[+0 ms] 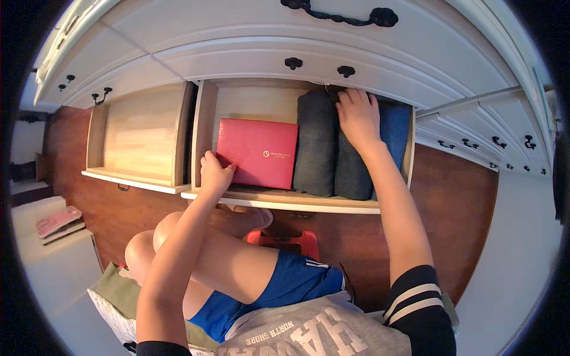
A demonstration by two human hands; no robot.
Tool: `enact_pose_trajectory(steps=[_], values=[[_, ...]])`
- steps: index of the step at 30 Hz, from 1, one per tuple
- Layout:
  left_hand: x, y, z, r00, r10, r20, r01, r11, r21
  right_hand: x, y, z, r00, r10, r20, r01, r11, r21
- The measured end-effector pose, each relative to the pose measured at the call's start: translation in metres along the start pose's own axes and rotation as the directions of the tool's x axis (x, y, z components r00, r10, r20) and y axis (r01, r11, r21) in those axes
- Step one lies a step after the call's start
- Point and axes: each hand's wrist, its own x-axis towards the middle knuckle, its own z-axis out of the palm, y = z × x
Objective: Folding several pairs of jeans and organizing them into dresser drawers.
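Observation:
An open wooden drawer with a white front lies before me. A flat red box with a small gold mark sits in its left half. My left hand is at the box's near left corner, thumb over the edge and the other fingers curled along the left side. To the right lie folded dark trousers, a second dark folded pair and a blue folded garment. My right hand rests palm down on the second dark pair, fingers stretched toward its far end, partly covering it.
A second wooden drawer stands pulled out at the left. White cabinet fronts with black handles rise behind. Near my feet is a red stool on the brown floor. A pink item lies on a white surface at far left.

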Motion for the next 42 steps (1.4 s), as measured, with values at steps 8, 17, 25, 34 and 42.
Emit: enact_pose_trajectory(steps=[8, 17, 25, 34, 42], values=[[-0.010, 0.005, 0.000, 0.994, 0.061, 0.093, -0.078, 0.979, 0.187, -0.015, -0.001, 0.003, 0.994, 0.054, 0.099, -0.039, 0.989, -0.146], [0.030, -0.038, 0.015, 0.977, 0.143, 0.161, -0.091, 0.951, -0.296, -0.049, -0.010, -0.008, 0.973, 0.206, 0.102, -0.216, 0.971, 0.103], [-0.041, 0.017, 0.008, 0.863, 0.496, -0.091, -0.455, 0.844, 0.284, -0.084, 0.006, -0.010, 0.941, 0.324, 0.099, -0.339, 0.911, 0.236], [-0.126, 0.102, 0.086, 0.223, 0.902, 0.370, -0.953, 0.121, 0.279, -0.118, 0.018, -0.022, 0.951, 0.287, 0.117, -0.291, 0.957, 0.013], [-0.128, 0.109, 0.089, 0.216, 0.904, 0.368, -0.965, 0.141, 0.222, -0.128, 0.029, -0.018, 0.929, 0.327, 0.172, -0.334, 0.943, 0.010]])
